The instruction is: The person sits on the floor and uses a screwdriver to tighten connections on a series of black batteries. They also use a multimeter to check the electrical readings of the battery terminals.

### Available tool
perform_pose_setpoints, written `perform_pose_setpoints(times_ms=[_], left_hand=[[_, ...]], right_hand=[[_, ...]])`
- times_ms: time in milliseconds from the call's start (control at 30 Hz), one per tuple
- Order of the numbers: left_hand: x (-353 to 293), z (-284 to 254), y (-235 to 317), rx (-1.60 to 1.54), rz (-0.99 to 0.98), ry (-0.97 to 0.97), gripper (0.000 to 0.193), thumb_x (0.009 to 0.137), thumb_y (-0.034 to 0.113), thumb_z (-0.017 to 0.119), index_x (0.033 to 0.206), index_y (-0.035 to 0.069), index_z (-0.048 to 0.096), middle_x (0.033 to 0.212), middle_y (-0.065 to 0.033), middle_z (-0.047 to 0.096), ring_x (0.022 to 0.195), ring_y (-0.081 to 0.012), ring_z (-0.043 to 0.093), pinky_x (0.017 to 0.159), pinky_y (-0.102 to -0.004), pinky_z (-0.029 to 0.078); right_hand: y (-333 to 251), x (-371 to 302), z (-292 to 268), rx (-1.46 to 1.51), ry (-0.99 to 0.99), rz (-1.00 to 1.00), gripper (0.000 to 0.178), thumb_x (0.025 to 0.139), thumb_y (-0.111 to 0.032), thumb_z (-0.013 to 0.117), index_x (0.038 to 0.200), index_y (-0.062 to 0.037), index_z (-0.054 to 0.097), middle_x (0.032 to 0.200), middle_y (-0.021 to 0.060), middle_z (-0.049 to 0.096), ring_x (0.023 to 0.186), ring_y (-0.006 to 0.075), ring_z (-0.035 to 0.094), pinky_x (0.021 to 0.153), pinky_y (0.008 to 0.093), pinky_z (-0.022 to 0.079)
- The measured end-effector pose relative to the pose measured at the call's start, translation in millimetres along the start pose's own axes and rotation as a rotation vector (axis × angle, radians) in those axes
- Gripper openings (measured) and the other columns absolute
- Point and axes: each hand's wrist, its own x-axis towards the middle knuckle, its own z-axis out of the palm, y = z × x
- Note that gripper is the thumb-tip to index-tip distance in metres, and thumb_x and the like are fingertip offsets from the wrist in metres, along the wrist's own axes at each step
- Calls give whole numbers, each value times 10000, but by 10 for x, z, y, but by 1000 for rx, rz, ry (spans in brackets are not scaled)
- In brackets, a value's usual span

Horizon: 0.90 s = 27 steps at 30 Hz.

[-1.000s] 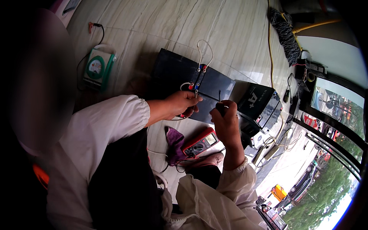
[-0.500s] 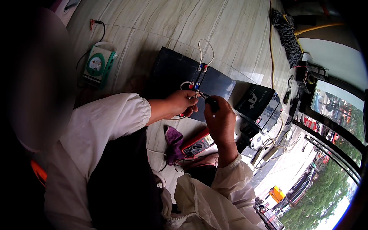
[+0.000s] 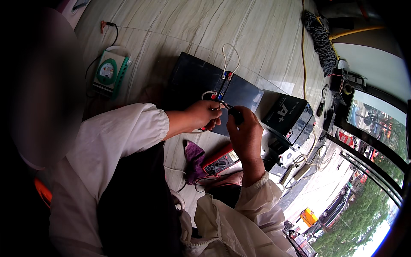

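Black screwdriver (image 3: 236,116): the right hand's (image 3: 247,136) grip is clamped on its handle, the shaft pointing at the left hand (image 3: 204,114), whose fingers are pinched together on something too small to tell. Beneath them, dark batteries (image 3: 192,78) stand on the floor (image 3: 188,25); nearer the body lie a purple cloth (image 3: 195,159) and red multimeter (image 3: 219,164).

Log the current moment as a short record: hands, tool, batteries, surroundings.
Left hand: fingertips together beside a battery terminal; what they hold is too small to tell
Right hand: gripping a screwdriver, shaft toward the left fingertips
Batteries: dark batteries ahead with a white cable looped on top; black battery to the right
Nearby: red multimeter, purple cloth at its left
Far left: green-and-white dial meter
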Motion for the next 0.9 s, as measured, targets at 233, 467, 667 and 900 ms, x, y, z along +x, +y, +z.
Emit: perform_pose_setpoints(times_ms=[233, 467, 667, 900], left_hand=[[206, 64, -67, -23, 74, 110, 217, 1020, 107, 523, 1203, 17, 596, 813, -89, 658, 552, -128, 577, 503, -294, 489], [337, 128, -38, -55, 49, 211, 169, 1003, 133, 557, 1036, -1, 654, 836, -121, 688, 572, -133, 609, 494, -283, 531], [324, 213, 17, -77, 5, 285, 208, 1002, 151, 535, 892, 6, 637, 762, -99, 656, 586, -147, 627, 529, -295, 543], [167, 257, 57, 112, 18, 100, 191, 995, 126, 538, 1063, -16, 646, 967, -117, 689, 582, -170, 636, 550, -312, 558]], right_hand=[[94, 245, 31, -80, -56, -43, 210, 873, -100, 679, 1011, -25, 539, 928, 202, 663, 854, 413, 662, 722, 475, 534], [60, 485, 30, -172, -157, -96, 224, 867, -146, 669, 988, -26, 524, 905, 223, 642, 837, 437, 640, 717, 513, 513], [61, 533, 52, -241, -195, -137, 199, 857, -128, 655, 978, -35, 527, 917, 206, 627, 878, 430, 627, 743, 510, 518], [-22, 617, -40, -509, -313, -367, 155, 876, -97, 637, 1025, -79, 599, 1006, 134, 630, 1007, 369, 611, 855, 450, 518]])
